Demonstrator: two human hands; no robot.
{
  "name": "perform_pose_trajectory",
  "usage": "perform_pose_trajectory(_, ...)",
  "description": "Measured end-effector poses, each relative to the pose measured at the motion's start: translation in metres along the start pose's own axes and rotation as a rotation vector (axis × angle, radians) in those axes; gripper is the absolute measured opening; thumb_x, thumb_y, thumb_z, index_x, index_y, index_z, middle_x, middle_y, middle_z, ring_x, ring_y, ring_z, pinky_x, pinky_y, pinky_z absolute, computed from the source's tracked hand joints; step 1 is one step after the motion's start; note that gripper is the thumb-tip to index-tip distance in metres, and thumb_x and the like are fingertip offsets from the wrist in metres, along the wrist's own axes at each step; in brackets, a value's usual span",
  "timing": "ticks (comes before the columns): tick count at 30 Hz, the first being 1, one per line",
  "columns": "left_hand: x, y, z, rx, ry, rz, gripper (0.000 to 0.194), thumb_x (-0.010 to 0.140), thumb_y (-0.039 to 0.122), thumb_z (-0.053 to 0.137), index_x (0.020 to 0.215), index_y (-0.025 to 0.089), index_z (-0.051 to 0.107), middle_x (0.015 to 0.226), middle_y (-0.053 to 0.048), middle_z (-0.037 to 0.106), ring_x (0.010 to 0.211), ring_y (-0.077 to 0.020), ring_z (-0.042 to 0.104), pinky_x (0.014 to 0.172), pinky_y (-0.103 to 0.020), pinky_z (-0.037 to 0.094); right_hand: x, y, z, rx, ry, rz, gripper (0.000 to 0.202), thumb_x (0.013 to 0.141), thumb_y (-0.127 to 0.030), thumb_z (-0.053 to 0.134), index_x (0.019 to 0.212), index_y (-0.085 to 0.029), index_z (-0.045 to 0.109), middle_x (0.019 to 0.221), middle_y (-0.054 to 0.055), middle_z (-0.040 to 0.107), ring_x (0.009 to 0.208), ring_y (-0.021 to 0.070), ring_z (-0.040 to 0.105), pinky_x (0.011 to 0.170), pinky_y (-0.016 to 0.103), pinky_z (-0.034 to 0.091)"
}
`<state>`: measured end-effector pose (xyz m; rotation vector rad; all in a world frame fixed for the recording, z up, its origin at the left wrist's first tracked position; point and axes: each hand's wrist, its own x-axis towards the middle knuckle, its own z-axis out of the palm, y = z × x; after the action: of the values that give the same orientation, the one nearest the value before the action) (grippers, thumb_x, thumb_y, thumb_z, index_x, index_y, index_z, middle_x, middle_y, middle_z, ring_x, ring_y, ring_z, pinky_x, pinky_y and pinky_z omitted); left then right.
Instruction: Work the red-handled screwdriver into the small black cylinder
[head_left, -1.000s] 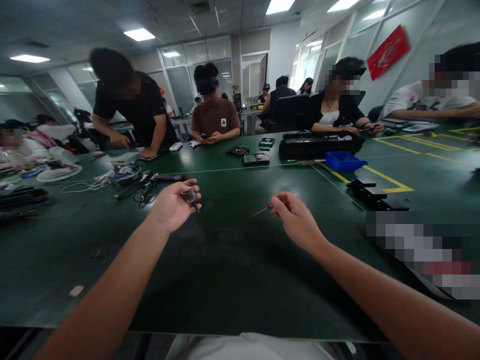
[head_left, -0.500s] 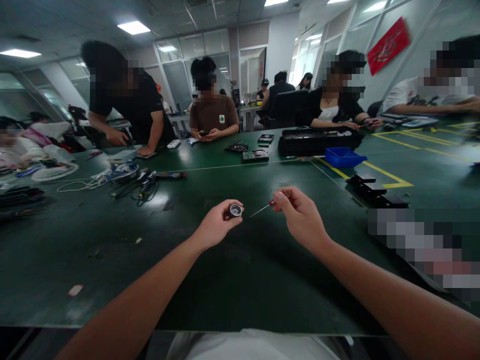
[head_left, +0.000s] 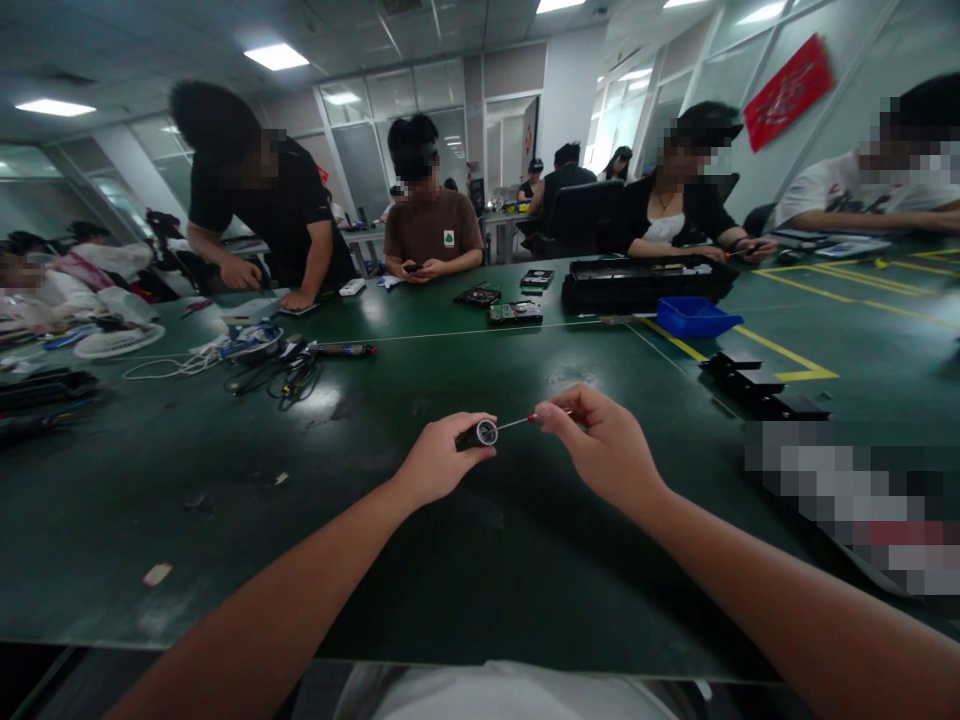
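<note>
My left hand (head_left: 435, 462) is closed around a small black cylinder (head_left: 468, 438) with a silver rim. Its open end is turned to the right, and the fingers hide part of its body. In my right hand (head_left: 609, 436) is a thin screwdriver (head_left: 514, 423) with a red collar, pinched between thumb and fingers; most of its handle is covered. The tip of its shaft reaches the open end of the cylinder. How far inside the tip sits, I cannot tell. Both hands are above the green table (head_left: 480, 590).
Ahead are circuit boards (head_left: 516, 312), a long black casing (head_left: 645, 285) and a blue tray (head_left: 696, 317). Black brackets (head_left: 761, 388) lie to the right. Tangled cables (head_left: 289, 375) and a pen-like tool (head_left: 346, 350) lie left. Several people sit or stand around the table.
The screwdriver's tip has come from beside the cylinder to its open end. My left hand has turned the cylinder's opening toward the screwdriver, and the hands are closer together.
</note>
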<state>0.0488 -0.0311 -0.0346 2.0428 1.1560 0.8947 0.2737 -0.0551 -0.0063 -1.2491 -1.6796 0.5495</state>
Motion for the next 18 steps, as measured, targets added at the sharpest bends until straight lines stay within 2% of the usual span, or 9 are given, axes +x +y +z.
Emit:
perform_pose_trajectory(3,-0.0012,0.0022,-0.0015,0.078,-0.003,0.057,0.037,0.082,0.023,0.073,0.118,0.024,0.067,0.116,-0.004,0.068,0.109,-0.0226,0.062,0.099,-0.037,0.045,-0.0005,-0.0008,-0.0025,-0.143,0.025,-0.02,0.036,0.086,-0.054,0.063,0.069,-0.023,0.059,0.061,0.0,0.063,0.055,0.0166,0.056,0.054,0.031,0.04)
perform_pose_trajectory(8,-0.0011,-0.0004,-0.0024,0.114,0.028,0.061,0.036,0.081,0.022,0.073,0.117,0.023,0.067,0.116,-0.005,0.068,0.11,-0.0236,0.061,0.1,-0.037,0.045,-0.0016,-0.0031,-0.0042,-0.069,-0.087,-0.141,0.015,0.091,-0.036,0.058,0.097,-0.024,0.064,0.089,0.005,0.072,0.08,0.0221,0.067,0.07,0.036,0.05)
perform_pose_trajectory(10,-0.0005,-0.0015,-0.0029,0.113,0.046,0.051,0.037,0.081,0.021,0.073,0.117,0.023,0.067,0.116,-0.005,0.068,0.11,-0.024,0.061,0.1,-0.038,0.045,-0.0019,-0.0041,-0.0043,-0.075,-0.141,-0.18,0.013,0.092,-0.032,0.055,0.098,-0.024,0.064,0.093,0.006,0.072,0.085,0.0226,0.067,0.074,0.037,0.051)
perform_pose_trajectory(12,0.0,-0.0015,-0.0032,0.111,0.055,0.047,0.037,0.081,0.021,0.073,0.118,0.022,0.067,0.118,-0.005,0.068,0.111,-0.0239,0.061,0.101,-0.037,0.045,-0.0018,-0.0043,-0.0039,-0.112,-0.175,-0.173,0.016,0.094,-0.035,0.052,0.094,-0.023,0.064,0.086,0.005,0.071,0.08,0.0214,0.067,0.07,0.035,0.049)
perform_pose_trajectory(15,0.0005,-0.0004,-0.0029,0.115,0.053,0.057,0.036,0.081,0.02,0.073,0.117,0.022,0.067,0.118,-0.005,0.068,0.112,-0.0234,0.061,0.102,-0.037,0.044,-0.0008,-0.0031,-0.002,-0.169,-0.186,-0.111,0.031,0.099,-0.043,0.042,0.091,-0.023,0.064,0.072,0.002,0.067,0.065,0.0193,0.063,0.06,0.032,0.044)
perform_pose_trajectory(18,0.0003,0.0003,-0.0021,0.122,0.046,0.069,0.037,0.08,0.019,0.074,0.116,0.022,0.067,0.118,-0.005,0.068,0.112,-0.0231,0.061,0.102,-0.037,0.044,0.0,-0.0017,0.0,-0.177,-0.171,-0.078,0.036,0.1,-0.044,0.036,0.095,-0.023,0.065,0.075,0.003,0.068,0.064,0.0192,0.063,0.057,0.031,0.041)
